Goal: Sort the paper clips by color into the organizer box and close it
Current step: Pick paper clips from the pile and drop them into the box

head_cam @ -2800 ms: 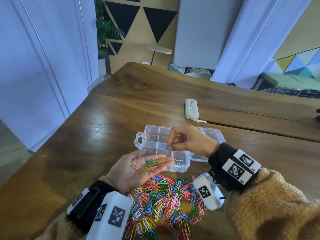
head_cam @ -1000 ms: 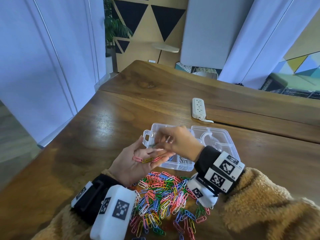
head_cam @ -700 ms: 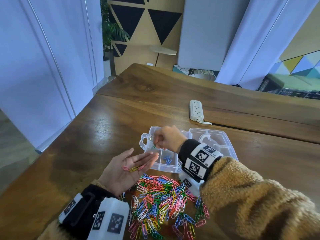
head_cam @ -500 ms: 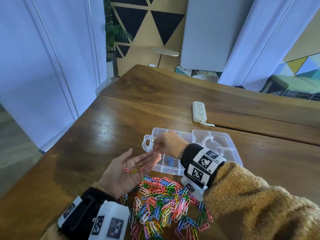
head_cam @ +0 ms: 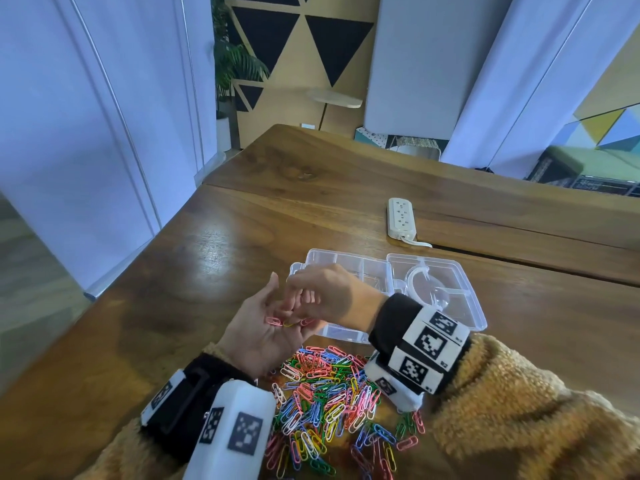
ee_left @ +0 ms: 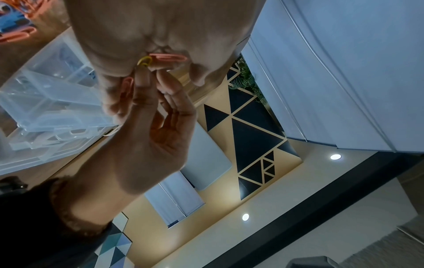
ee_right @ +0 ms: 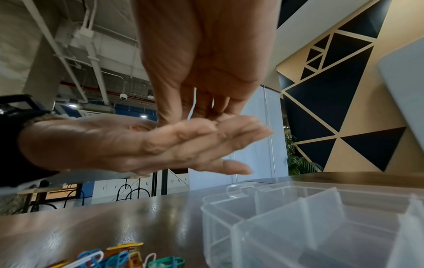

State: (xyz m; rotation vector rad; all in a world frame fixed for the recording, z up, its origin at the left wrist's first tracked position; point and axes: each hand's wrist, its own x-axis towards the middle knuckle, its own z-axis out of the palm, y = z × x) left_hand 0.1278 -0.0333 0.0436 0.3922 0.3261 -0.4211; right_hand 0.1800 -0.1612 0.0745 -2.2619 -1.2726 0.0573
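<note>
My left hand (head_cam: 263, 329) lies palm up over the table's near side and carries two pink paper clips (ee_left: 168, 57) and a yellow paper clip (ee_left: 144, 62). My right hand (head_cam: 302, 308) reaches down into that palm, and its thumb and index fingertip (ee_left: 141, 79) close on the yellow clip. The clear organizer box (head_cam: 360, 268) stands open just beyond the hands, with its lid (head_cam: 460, 289) folded out to the right. A pile of mixed coloured paper clips (head_cam: 329, 393) lies on the table under my wrists. From the right wrist view the box compartments (ee_right: 298, 215) nearest my hands look bare.
A white power strip (head_cam: 401, 216) lies behind the box near a seam in the wooden table (head_cam: 214, 258). The table's left edge (head_cam: 114, 289) drops to the floor. My fleece sleeves (head_cam: 519, 410) hang over the clip pile.
My right hand has come back from the box's left compartments to my left palm and now pinches at the yellow clip. The green clips seen earlier in the palm are gone.
</note>
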